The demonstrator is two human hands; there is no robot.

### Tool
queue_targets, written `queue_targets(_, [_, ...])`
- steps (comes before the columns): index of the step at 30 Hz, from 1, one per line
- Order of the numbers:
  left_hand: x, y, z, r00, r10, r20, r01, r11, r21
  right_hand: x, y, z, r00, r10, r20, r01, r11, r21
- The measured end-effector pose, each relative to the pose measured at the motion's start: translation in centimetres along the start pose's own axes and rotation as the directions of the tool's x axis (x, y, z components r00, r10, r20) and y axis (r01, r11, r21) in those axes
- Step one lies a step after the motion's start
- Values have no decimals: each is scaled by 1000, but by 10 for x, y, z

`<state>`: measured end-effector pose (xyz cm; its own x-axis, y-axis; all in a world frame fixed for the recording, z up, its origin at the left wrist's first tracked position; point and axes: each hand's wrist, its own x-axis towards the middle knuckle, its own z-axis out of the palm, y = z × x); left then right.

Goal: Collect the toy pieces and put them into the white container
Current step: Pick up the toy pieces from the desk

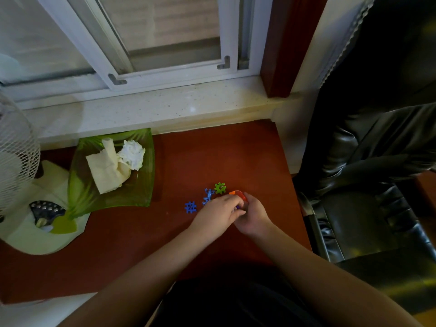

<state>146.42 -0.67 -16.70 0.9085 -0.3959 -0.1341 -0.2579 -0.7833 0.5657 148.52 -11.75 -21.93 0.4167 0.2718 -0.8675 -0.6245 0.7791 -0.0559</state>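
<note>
Small plastic toy pieces lie on the red-brown table [212, 156]: a blue notched square [190, 207], a blue lizard-shaped piece [207, 195] and a green notched square [220, 188]. My left hand [218, 214] and my right hand [253, 215] meet just right of them, fingers curled together around several pieces. An orange and red piece [238, 194] pokes out above my right hand, and a bit of purple shows between the fingers. No white container is plainly in view.
A green glass dish [141, 185] with crumpled tissues stands at the left. A white fan with its base [30, 237] fills the far left. A black leather chair [368, 208] stands beside the table's right edge. The window sill runs along the back.
</note>
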Motion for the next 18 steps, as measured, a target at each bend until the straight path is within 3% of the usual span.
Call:
queue_targets(11, [-2,-1,7,1000,-9,0,9,999,-41,4,1,-7,1000,24,-12,-24,999,-23])
queue_targets(15, [-9,-10,5,980,-105,-168,65,971,-228,4,0,-7,1000,6,13,-7,999,50])
queue_targets(18, [-14,-26,0,901,-280,-332,178,936,-304,-2,-1,-4,1000,-12,-6,13,991,130])
